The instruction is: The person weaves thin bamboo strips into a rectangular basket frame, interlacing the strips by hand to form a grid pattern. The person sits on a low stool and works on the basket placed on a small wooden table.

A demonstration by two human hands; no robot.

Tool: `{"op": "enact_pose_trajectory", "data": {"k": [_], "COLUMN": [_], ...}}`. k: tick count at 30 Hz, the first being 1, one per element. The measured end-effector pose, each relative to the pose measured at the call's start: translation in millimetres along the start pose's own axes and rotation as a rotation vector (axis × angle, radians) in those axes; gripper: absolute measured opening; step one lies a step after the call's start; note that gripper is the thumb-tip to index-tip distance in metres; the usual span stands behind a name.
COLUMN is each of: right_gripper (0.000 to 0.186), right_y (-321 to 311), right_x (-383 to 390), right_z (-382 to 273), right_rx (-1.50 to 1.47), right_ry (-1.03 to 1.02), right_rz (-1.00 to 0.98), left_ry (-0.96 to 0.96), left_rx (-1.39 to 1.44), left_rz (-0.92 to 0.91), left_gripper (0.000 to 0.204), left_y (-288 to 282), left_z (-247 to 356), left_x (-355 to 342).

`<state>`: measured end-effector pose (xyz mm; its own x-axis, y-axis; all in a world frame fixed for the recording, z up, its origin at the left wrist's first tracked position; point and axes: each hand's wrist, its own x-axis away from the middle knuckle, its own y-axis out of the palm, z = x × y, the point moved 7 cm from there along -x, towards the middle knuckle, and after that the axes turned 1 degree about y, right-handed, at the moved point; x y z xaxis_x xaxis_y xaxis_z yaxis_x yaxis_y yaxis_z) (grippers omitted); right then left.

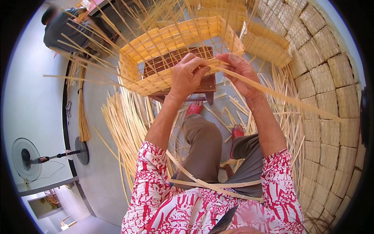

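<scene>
A half-woven rectangular bamboo basket, with long upright stakes sticking out of its walls, rests on a low reddish-brown wooden stool. My left hand is at the near wall, thumb and fingers pinched on a long flat bamboo strip. Beside it, near the basket's right corner, my right hand has its fingers curled round the same strip. From between the hands the strip runs out to the right and downward. My fingertips partly hide where it meets the weave. Other loose strips lie across my lap.
Heaps of bamboo strips cover the floor on both sides of my legs. Finished woven baskets are stacked along the right; another basket stands beyond mine. A standing fan, a broom and a seated person are at the left.
</scene>
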<state>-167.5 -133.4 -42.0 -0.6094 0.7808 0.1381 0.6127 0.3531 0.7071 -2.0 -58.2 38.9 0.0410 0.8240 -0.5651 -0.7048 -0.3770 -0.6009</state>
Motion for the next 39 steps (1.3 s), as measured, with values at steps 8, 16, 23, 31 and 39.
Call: {"op": "enact_pose_trajectory", "data": {"k": [8,16,23,31,39], "right_gripper": [0.040,0.016,0.023,0.031,0.021], "right_y": [85.8,20.7,53.8,-14.4,-38.6], "right_x": [22.9,14.7,33.2,31.0,18.3], "right_z": [-37.5,-7.3,8.9,4.5,24.7], "right_rx": [0.988,-0.024,0.010,0.051,-0.263], "right_ry": [-0.588,-0.182,-0.307,-0.105,-0.045], "right_rz": [-0.165,0.203,0.168,0.392,0.371], "left_ry": [0.079,-0.083,-0.093,-0.077,-0.072], "left_rx": [0.082,0.166,-0.380,-0.472,-0.278], "left_rz": [-0.007,0.053,0.162,0.066,0.303], "left_gripper": [0.014,0.012,0.006,0.007,0.009], "left_y": [-2.1,-2.3,13.5,-21.1,-59.2], "left_z": [-3.4,-14.5,4.0,-5.1,3.1], "left_x": [-11.1,-9.3,-12.8,4.6,55.6]}}
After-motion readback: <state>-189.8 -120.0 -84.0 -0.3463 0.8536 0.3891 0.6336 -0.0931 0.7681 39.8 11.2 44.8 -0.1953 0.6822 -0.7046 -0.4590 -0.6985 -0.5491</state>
